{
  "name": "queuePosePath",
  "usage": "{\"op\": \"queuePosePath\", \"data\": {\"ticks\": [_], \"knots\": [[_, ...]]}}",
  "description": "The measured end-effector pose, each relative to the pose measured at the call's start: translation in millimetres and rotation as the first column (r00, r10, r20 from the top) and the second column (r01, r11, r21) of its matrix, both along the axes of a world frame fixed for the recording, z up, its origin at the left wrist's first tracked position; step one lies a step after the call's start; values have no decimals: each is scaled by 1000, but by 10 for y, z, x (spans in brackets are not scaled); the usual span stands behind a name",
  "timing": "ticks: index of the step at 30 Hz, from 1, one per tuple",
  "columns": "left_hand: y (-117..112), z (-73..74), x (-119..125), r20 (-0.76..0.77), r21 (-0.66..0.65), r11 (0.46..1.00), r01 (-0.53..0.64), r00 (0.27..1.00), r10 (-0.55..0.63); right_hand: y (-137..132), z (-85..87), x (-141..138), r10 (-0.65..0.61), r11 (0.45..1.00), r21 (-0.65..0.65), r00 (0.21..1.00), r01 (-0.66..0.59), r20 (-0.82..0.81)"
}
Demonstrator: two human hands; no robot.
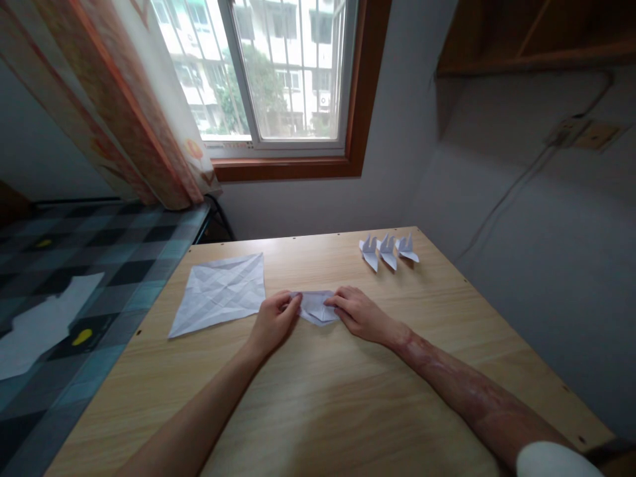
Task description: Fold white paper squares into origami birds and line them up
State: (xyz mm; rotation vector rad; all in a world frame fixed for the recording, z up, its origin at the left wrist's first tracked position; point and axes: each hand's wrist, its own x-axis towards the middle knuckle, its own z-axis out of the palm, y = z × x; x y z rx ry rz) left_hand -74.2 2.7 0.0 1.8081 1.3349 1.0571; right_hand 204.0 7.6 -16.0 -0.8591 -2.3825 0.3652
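A small, partly folded piece of white paper (318, 306) lies on the wooden table (318, 397), a little beyond the middle. My left hand (274, 321) pinches its left corner with curled fingers. My right hand (358, 313) presses and pinches its right side, fingers bent over the fold. Just left of my left hand lies a creased, unfolded square sheet of white paper (221, 291). Three finished folded paper figures (388, 250) stand in a row at the table's far right.
A bed with a dark checked cover (74, 265) runs along the table's left edge, with a white sheet of paper (40, 324) on it. A curtain (129, 106) and a window (268, 73) are behind. A grey wall stands close on the right.
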Motion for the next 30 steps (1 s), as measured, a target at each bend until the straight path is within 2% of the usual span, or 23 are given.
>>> {"op": "queuePosePath", "data": {"ticks": [5, 9, 15, 19, 24, 26, 30], "knots": [[-1, -12, 8, -48, 66, 996, -54, 997, 57, -3, -16, 7, 8, 1000, 28, 1000, -8, 25], [-10, -31, 38, -66, 58, 994, -95, 993, 99, -39, 31, 4, -9, 1000, 25, 1000, 10, -27], [-7, -86, 12, -121, 75, 995, -66, 990, 75, -45, 48, 6, -32, 998, 56, 994, 38, -103], [19, -104, -8, -141, 92, 995, -43, 988, 56, -16, 12, 5, 29, 998, 50, 1000, -29, -10], [30, -48, -15, -117, 124, 992, -22, 992, 37, -25, 46, 3, 77, 995, 51, 990, -83, 118], [47, -25, -52, -108, 81, 997, 14, 994, -5, -28, 61, 10, 79, 995, 46, 987, -86, 140], [134, 0, -182, -18, -88, 988, 128, 991, -130, -19, 67, 25, 66, 996, 42, 983, -74, 174]]}}
